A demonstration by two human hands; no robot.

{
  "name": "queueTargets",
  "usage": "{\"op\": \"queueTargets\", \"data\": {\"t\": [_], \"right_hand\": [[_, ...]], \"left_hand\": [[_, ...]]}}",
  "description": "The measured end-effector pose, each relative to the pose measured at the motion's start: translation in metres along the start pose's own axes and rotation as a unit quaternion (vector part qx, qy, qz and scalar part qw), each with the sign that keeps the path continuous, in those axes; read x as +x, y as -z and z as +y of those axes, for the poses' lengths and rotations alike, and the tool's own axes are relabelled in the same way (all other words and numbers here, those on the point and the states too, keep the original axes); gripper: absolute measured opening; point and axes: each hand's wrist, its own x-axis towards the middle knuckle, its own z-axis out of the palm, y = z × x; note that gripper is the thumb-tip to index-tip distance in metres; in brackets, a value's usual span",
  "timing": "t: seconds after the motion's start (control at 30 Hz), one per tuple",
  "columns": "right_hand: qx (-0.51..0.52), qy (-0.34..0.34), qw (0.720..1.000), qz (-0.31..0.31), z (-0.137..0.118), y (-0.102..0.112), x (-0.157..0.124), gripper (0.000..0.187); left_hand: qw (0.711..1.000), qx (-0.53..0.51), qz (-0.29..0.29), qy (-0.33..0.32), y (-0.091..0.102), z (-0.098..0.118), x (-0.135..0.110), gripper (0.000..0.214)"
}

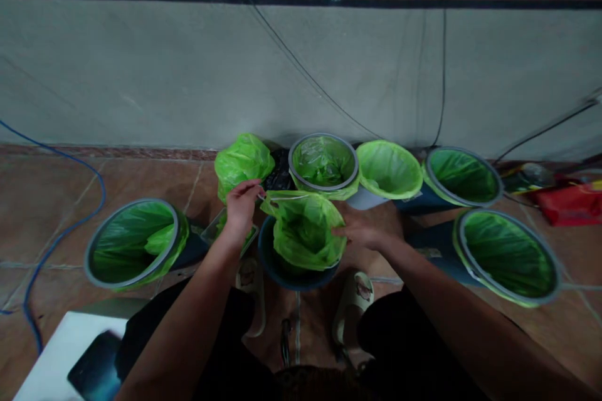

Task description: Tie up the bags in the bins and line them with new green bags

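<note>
A dark blue bin (276,279) stands on the floor between my feet, with a bright green plastic bin liner (301,254) in its mouth. The fingers of my left hand (241,205) are closed in a pinch on a white drawstring (292,197) at the liner's far left edge, pulling it taut across the opening. My right hand (360,235) grips the liner's right edge; its fingertips are slightly blurred. The liner's top gapes between my hands, and its lower part is hidden inside the bin.
Lined bins stand around: one at the left (176,232), one at the right (463,238), and several along the wall. A tied green bag (242,163) sits beside black plastic (278,172). A phone (96,363) lies on a white surface (51,357). A blue cable (61,238) crosses the floor.
</note>
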Motion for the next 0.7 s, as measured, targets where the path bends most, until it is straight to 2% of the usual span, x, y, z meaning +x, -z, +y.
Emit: {"op": "queueTargets", "data": {"t": [0.07, 0.13, 0.17, 0.23, 0.3, 0.37, 0.43, 0.5, 0.6, 0.7], "right_hand": [[0.101, -0.034, 0.993, -0.052, -0.019, -0.002, -0.001, 0.022], [0.172, -0.048, 0.983, -0.036, -0.033, -0.004, 0.0, 0.026], [0.193, -0.058, 0.979, -0.009, -0.038, -0.005, 0.001, 0.025], [0.212, -0.088, 0.973, 0.037, -0.041, -0.007, 0.003, 0.022], [0.216, -0.105, 0.969, 0.058, -0.04, -0.009, 0.004, 0.018], [0.22, -0.105, 0.968, 0.058, -0.039, -0.011, 0.004, 0.016], [0.228, -0.102, 0.967, 0.053, -0.037, -0.014, 0.003, 0.016], [0.231, -0.097, 0.967, 0.051, -0.035, -0.015, 0.005, 0.017], [0.199, -0.086, 0.971, 0.096, -0.03, -0.012, 0.012, 0.022], [0.144, -0.037, 0.966, 0.211, -0.031, -0.004, 0.019, 0.038]], "left_hand": [[0.998, 0.008, -0.059, 0.006, -0.004, 0.007, -0.006, 0.024], [0.985, 0.059, -0.159, 0.014, -0.009, 0.011, -0.015, 0.026], [0.968, 0.103, -0.226, 0.02, -0.012, 0.011, -0.021, 0.026], [0.91, 0.207, -0.357, 0.031, -0.018, 0.005, -0.036, 0.03], [0.851, 0.295, -0.433, 0.029, -0.024, -0.007, -0.054, 0.037], [0.831, 0.342, -0.439, 0.008, -0.029, -0.022, -0.072, 0.041], [0.835, 0.367, -0.409, -0.028, -0.034, -0.036, -0.085, 0.028], [0.849, 0.373, -0.369, -0.06, -0.037, -0.04, -0.091, 0.012], [0.879, 0.322, -0.342, -0.081, -0.037, -0.02, -0.084, 0.017], [0.909, 0.229, -0.335, -0.098, -0.032, 0.027, -0.069, 0.019]]}}
